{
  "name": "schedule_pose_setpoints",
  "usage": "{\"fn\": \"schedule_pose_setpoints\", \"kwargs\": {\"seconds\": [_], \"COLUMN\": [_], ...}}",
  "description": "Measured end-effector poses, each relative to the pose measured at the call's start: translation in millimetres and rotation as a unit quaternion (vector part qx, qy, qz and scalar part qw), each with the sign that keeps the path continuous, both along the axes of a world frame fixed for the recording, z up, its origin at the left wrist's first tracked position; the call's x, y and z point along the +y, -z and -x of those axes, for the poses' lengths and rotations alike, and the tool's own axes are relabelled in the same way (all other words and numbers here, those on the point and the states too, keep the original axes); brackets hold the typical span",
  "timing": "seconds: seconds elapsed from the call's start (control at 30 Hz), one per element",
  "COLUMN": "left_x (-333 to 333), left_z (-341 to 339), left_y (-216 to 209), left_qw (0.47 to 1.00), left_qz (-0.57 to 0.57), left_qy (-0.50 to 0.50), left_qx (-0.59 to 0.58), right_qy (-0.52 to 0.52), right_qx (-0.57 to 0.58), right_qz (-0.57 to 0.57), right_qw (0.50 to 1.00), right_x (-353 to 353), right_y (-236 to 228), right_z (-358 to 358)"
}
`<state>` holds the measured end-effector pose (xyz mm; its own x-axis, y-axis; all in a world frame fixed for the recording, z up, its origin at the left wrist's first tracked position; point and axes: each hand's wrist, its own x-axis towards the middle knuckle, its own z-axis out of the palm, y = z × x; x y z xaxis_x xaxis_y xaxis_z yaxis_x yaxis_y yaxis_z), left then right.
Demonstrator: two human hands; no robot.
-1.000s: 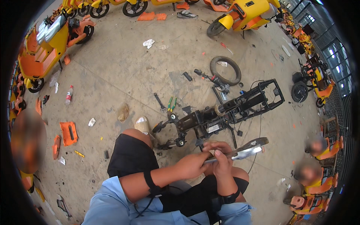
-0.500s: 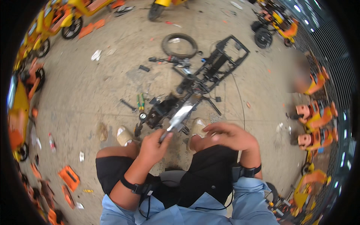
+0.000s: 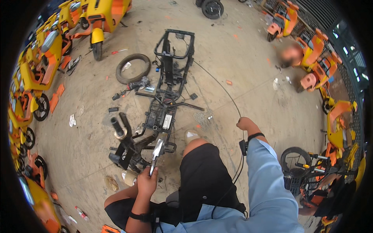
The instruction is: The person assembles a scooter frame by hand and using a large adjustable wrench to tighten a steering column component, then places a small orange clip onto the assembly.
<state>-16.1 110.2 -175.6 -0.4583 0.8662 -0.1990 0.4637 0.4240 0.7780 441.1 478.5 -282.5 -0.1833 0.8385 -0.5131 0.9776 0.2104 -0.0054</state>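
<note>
The concrete floor is carrying everything here, w/ yellow-and-orange scooters standing toward its L and R edges. The bare black frame is lying in front of the person, a bit to L of the view's middle; its long axis is running away from the person, the far end leaning slightly to R. The loose tyre is lying flat to L of the frame's far half, apart from it. The thin black cable is leaving the far half on its R side and is bending back toward the person. The silver metal tool is pointing fwd, its long axis being approx. parallel w/ that of the frame; its tip is overlapping the frame in this view, but I can't tell if they are touching. The L hand is gripping the tool's near end, fingers closed around it, so it is being the nearer hand: the frame is lying directly ahead, its near end ahead and to L. The R hand is hanging well apart, out to R of the frame, fingers seemingly curled; the cable is meeting it in the view, but whether it is holding the cable I can't tell. The pale rectangular plate is sitting on the frame, just beyond the tool's tip.
</note>
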Motion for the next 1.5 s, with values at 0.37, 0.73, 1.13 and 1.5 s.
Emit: {"fn": "schedule_pose_setpoints", "kwargs": {"seconds": [0.37,0.73,1.13,1.5], "left_x": [32.7,77.2,52.2,64.8], "left_z": [-7.4,17.0,15.3,8.3], "left_y": [54.6,53.5,98.7,82.1], "left_qw": [0.988,0.98,0.973,0.966], "left_qz": [0.152,0.194,0.221,0.233], "left_qy": [-0.011,0.018,-0.019,-0.065], "left_qx": [-0.03,-0.033,-0.063,-0.094], "right_qy": [-0.046,-0.075,-0.344,-0.049], "right_qx": [0.103,0.167,-0.003,0.147], "right_qz": [0.118,-0.055,0.015,0.011], "right_qw": [0.987,0.982,0.939,0.988], "right_x": [40.5,242.7,107.1,8.5], "right_y": [124.8,-204.5,77.3,251.6], "right_z": [70.7,69.6,136.6,171.0]}}
